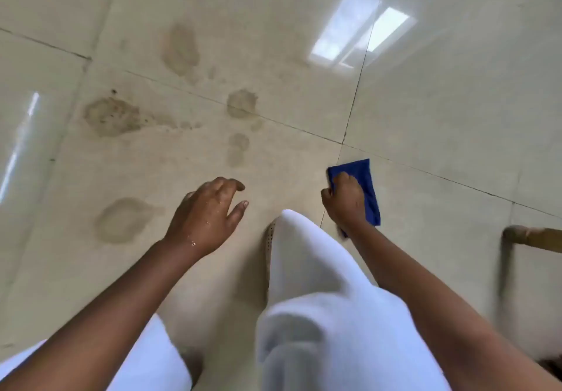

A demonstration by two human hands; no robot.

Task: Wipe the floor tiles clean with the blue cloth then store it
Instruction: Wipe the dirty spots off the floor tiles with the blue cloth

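A folded blue cloth [366,188] hangs from my right hand [345,202], which is closed around it just above the glossy cream floor tiles [441,111]. My left hand [209,214] hovers to the left of it, wet with droplets, fingers apart and holding nothing. Brownish muddy stains mark the tiles ahead: a dark patch [111,115] at the left, a long smear [181,48] farther out, smaller spots [241,103] near the middle, and a pale blotch [123,220] close to my left hand.
My legs in white trousers [307,284] fill the bottom centre, with a perforated shoe tip [270,238] showing. A wooden furniture leg [532,237] juts in at the right edge. Dark grout lines [354,98] cross the tiles.
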